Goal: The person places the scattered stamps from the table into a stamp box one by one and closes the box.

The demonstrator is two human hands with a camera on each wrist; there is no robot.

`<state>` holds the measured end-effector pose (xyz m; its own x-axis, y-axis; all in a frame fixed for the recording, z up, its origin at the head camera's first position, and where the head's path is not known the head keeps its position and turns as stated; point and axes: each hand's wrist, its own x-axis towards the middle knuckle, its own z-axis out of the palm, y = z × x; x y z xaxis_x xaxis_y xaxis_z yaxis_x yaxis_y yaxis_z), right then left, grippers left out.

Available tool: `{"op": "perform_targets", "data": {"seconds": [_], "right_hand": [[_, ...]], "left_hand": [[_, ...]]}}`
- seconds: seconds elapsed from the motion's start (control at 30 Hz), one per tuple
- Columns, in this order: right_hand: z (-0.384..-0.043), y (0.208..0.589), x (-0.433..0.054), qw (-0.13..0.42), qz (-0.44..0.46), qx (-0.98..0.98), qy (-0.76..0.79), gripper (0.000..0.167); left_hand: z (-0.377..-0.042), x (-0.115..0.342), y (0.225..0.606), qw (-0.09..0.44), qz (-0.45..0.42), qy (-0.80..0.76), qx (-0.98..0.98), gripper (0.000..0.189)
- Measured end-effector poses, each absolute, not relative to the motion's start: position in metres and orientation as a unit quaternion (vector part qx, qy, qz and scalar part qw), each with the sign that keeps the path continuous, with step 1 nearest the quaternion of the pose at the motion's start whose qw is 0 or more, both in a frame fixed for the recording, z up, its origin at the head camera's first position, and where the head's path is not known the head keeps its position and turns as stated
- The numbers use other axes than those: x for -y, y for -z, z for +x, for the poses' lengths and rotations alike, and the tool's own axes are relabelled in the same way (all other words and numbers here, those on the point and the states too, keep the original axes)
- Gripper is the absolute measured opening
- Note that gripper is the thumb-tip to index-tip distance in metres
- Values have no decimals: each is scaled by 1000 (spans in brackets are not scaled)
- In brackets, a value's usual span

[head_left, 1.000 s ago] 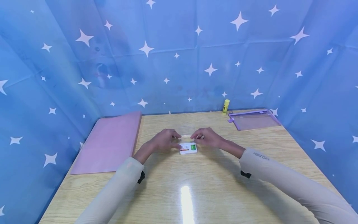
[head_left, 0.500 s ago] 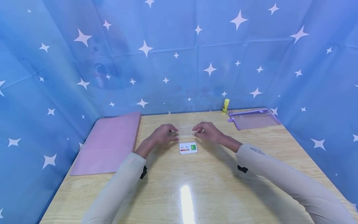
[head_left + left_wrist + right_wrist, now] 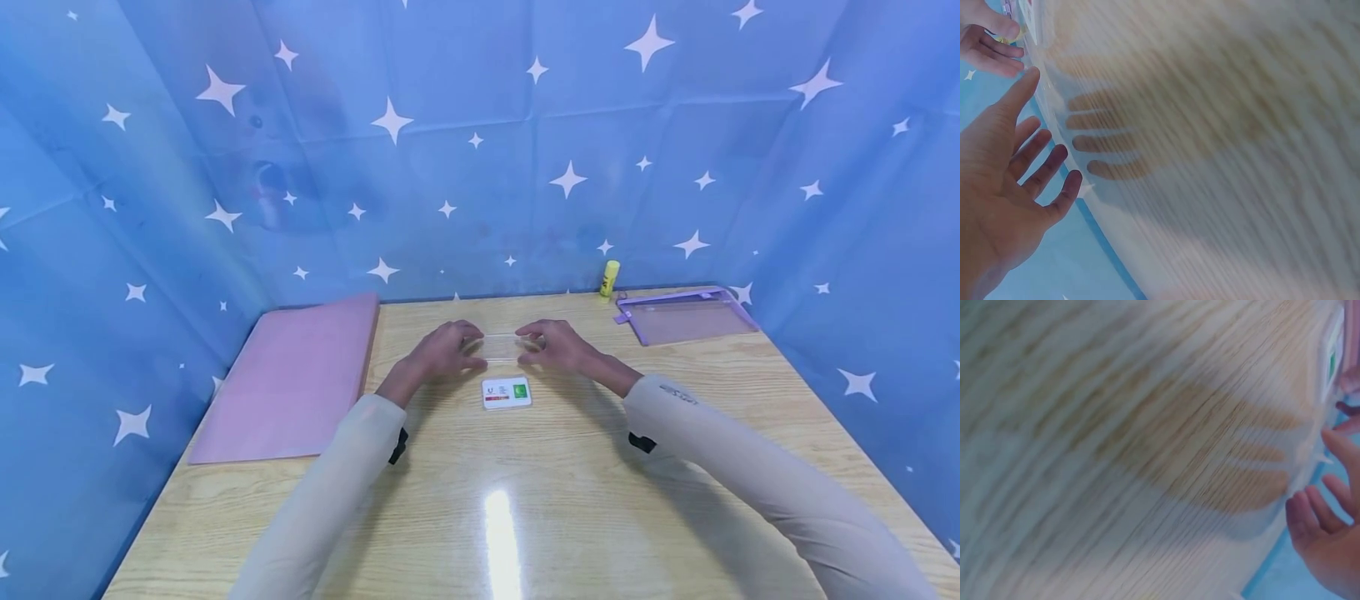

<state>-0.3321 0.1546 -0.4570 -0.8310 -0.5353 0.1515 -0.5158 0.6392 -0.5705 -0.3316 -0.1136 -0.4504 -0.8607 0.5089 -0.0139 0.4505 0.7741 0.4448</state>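
Observation:
On the wooden table, a clear rectangular plastic piece [image 3: 501,348] lies between my two hands. At its left end, my left hand [image 3: 448,348] has its thumb and fingertips spread at the corners. My right hand [image 3: 557,346] mirrors it at the right end. Nearer to me lies a white card [image 3: 506,393] with a green square and a red strip, flat and apart from both hands. The left wrist view shows the fingers of the left hand [image 3: 1029,144] spread and relaxed. In the right wrist view, the fingers of the right hand [image 3: 1329,512] are loosely bent.
A pink folder [image 3: 292,379] lies at the left of the table. Toward the back right stand a yellow glue stick [image 3: 609,280] and a purple-edged zip pouch [image 3: 686,318]. Behind the table [image 3: 570,500] hangs a blue curtain [image 3: 480,200] with white stars.
Both hands have moved away from the white card, toward the far side, and their fingertips have come to the ends of the clear piece. The card stays in place.

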Motion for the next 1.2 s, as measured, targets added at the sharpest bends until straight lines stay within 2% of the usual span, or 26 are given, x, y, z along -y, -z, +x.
{"op": "perform_targets", "data": {"seconds": [0.5,0.77,1.1,1.2], "right_hand": [[-340,461,-152,50,-313,-900,298,55],[-341,466,-153,16,-373,-880,294,39],[-335,468,-154,0,-395,-877,272,37],[-331,465,-154,10,-391,-879,271,39]], "left_hand": [[-341,106,457,64,266,-219,-937,51],[-339,105,458,59,266,-231,-934,42],[-332,104,457,64,267,-225,-935,43],[-330,104,456,64,271,-218,-935,43]]}}
